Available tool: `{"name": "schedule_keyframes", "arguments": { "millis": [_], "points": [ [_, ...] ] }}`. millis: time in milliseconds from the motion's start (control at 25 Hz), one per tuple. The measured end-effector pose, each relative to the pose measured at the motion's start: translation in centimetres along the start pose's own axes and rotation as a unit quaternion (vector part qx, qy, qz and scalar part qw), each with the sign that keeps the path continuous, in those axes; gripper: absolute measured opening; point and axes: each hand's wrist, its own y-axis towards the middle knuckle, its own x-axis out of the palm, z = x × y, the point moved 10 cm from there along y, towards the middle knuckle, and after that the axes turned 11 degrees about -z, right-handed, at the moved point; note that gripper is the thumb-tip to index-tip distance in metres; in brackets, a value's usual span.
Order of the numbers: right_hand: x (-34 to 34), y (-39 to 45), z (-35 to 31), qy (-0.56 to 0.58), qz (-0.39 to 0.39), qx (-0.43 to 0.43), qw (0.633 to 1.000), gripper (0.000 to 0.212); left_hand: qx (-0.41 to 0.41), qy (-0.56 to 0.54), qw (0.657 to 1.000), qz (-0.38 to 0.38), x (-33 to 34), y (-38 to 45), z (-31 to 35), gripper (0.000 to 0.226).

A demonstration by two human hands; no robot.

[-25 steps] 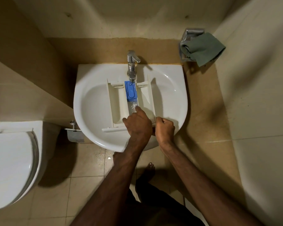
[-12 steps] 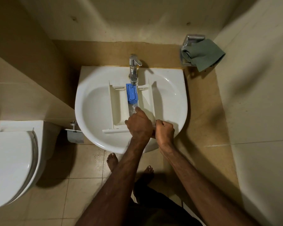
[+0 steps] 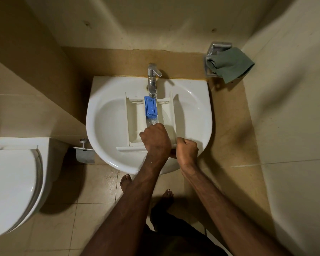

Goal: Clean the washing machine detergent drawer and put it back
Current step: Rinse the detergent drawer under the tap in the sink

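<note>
The white detergent drawer (image 3: 135, 117) lies in the white sink (image 3: 198, 108) with its front panel toward me. A blue insert (image 3: 150, 108) sits in its middle channel, under the chrome tap (image 3: 152, 78). Water runs from the tap onto the channel. My left hand (image 3: 155, 139) reaches down into the drawer's near end, knuckles up, with its fingers bent out of sight. My right hand (image 3: 187, 149) grips the right end of the drawer's front panel in a fist.
A green cloth (image 3: 231, 64) hangs on a chrome holder on the wall at the right. A white toilet (image 3: 13, 182) stands at the left. A small metal fitting (image 3: 84, 151) sits under the sink's left side. My bare feet (image 3: 126, 182) stand on the tiled floor below.
My left hand has shifted slightly inside the drawer's near end. My right hand keeps its grip, and the drawer stays in place.
</note>
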Motion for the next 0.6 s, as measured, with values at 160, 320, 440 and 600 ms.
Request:
{"name": "schedule_keyframes", "arguments": {
  "millis": [160,320,440,600],
  "points": [
    [0.0,0.2,0.3,0.019,0.000,0.002,1.000,0.033,0.013,-0.075,0.997,0.005,0.7,0.6,-0.1,0.059],
    [0.2,-0.5,0.2,0.012,-0.014,0.019,1.000,0.025,0.019,-0.012,1.000,0.021,0.0,-0.1,0.0,0.037],
    [-0.2,0.0,-0.6,-0.042,-0.081,0.061,0.994,0.032,0.012,-0.010,0.999,0.052,-1.3,-0.1,-1.0,0.021],
    [-1.3,3.1,-5.8,-0.310,-0.038,-0.014,0.950,0.053,0.056,-0.036,0.996,0.053,-0.3,-0.2,-0.7,0.050]
  ]
}}
